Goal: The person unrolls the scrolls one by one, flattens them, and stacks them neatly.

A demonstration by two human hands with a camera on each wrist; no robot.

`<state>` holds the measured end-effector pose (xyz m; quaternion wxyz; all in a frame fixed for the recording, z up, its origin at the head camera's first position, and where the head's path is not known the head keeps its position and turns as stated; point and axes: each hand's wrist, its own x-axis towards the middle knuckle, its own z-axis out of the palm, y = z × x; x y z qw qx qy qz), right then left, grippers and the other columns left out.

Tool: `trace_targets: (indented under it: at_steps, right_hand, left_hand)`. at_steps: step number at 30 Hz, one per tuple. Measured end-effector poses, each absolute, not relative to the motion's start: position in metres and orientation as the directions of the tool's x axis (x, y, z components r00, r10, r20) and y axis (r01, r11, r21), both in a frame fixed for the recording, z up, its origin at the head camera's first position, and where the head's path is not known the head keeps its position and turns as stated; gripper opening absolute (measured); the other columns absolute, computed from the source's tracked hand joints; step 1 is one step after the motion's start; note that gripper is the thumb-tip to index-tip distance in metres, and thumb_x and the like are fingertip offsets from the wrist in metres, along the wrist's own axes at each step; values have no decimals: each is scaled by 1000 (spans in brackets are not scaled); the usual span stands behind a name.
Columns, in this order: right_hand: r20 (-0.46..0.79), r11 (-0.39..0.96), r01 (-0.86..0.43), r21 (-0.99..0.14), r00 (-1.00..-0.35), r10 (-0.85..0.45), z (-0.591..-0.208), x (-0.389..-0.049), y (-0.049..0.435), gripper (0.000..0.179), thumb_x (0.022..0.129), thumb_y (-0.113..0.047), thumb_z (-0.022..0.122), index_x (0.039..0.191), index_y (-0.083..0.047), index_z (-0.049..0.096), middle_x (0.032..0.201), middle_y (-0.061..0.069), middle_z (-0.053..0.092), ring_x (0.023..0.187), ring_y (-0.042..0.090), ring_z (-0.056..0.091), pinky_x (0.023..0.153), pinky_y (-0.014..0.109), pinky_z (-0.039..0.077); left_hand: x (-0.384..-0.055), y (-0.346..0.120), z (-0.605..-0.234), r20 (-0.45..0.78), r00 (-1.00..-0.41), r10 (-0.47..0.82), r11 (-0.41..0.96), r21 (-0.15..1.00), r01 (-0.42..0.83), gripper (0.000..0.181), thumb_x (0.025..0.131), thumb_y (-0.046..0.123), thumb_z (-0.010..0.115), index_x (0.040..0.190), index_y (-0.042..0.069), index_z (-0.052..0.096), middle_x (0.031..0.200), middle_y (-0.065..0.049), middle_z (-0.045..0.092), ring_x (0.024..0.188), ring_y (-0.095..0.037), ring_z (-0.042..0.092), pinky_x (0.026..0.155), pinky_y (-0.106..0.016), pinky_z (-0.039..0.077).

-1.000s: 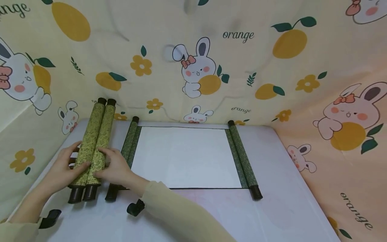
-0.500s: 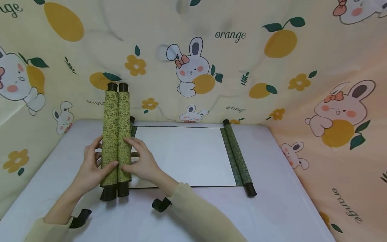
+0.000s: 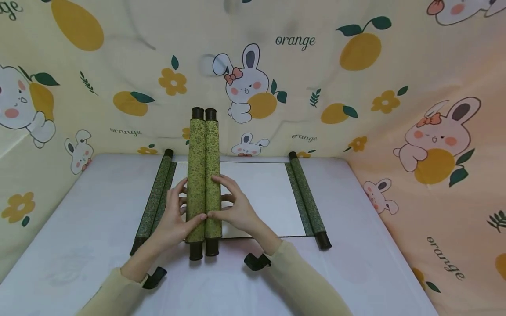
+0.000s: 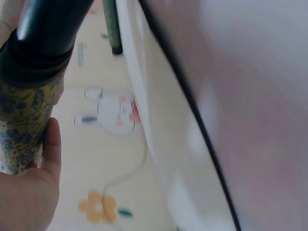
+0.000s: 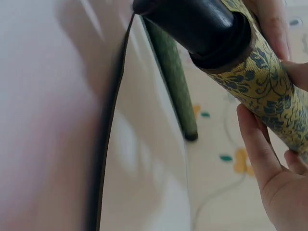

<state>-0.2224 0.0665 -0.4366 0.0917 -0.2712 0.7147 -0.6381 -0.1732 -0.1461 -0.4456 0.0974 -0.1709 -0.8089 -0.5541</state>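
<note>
Both my hands grip a yellow scroll (image 3: 196, 175) with a dark floral pattern, rolled into two rolls side by side with black end knobs. On the left roll, my left hand (image 3: 175, 221) lies with its thumb across the front and its fingers behind. Around the right roll curls my right hand (image 3: 241, 210), its thumb near the left one. The scroll is tilted up, above a spread white sheet (image 3: 261, 197). That sheet lies between a dark green roller (image 3: 154, 202) on the left and another green roller (image 3: 306, 193) on the right. In the right wrist view, a black knob (image 5: 192, 24) shows close up.
Beneath everything is a white tabletop (image 3: 367, 245). A cream cloth (image 3: 308, 87) printed with rabbits and oranges hangs behind and along the sides. Black straps (image 3: 258, 262) stick out at both wrists.
Both hands have carried the yellow scroll rightward, from beside the left green roller to over the left part of the white sheet. The scroll has turned from slanting to nearly straight.
</note>
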Motion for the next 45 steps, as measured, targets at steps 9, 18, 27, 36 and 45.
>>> trace_targets:
  at_steps: [9, 18, 27, 36, 45]
  right_hand:
    - [249, 54, -294, -954, -882, -400, -437, -228, 115, 66, 88, 0, 81, 146, -18, 56, 163, 3, 33, 112, 33, 65, 83, 38, 60]
    - [224, 41, -255, -966, -907, -356, -451, -231, 130, 67, 90, 3, 77, 148, -16, 50, 159, 4, 36, 116, 32, 62, 78, 34, 59]
    - [270, 30, -308, -951, -872, -408, -458, -238, 122, 72, 92, 4, 75, 153, -23, 47, 161, -1, 31, 117, 31, 59, 79, 33, 59]
    - [291, 39, -339, -940, -854, -431, -450, -241, 127, 80, 90, 6, 75, 157, -23, 43, 164, 2, 29, 113, 34, 60, 79, 34, 59]
    - [247, 36, -293, -955, -859, -449, -449, -237, 130, 86, 90, 11, 65, 160, -31, 39, 166, -8, 29, 112, 30, 60, 69, 30, 56]
  left_hand:
    - [-187, -101, -453, 308, -921, 236, 269, 890, 367, 114, 84, 2, 87, 165, 14, 8, 135, -18, 28, 120, -39, 49, 100, -56, 47]
    - [-207, -89, -453, 299, -901, 315, 332, 854, 400, 115, 86, 14, 87, 166, 19, 4, 145, -18, 27, 110, -33, 52, 85, -43, 52]
    - [-219, -91, -447, 280, -937, 208, 257, 909, 329, 108, 89, 16, 85, 167, 21, 9, 148, -18, 33, 111, -32, 56, 90, -47, 52]
    - [-224, -93, -445, 304, -931, 204, 238, 907, 348, 103, 91, 13, 83, 167, 17, 13, 157, -17, 33, 121, -35, 56, 94, -50, 52]
    - [-222, -99, -444, 290, -929, 230, 217, 915, 339, 99, 93, 6, 77, 167, 25, 15, 153, -17, 40, 126, -36, 54, 90, -49, 54]
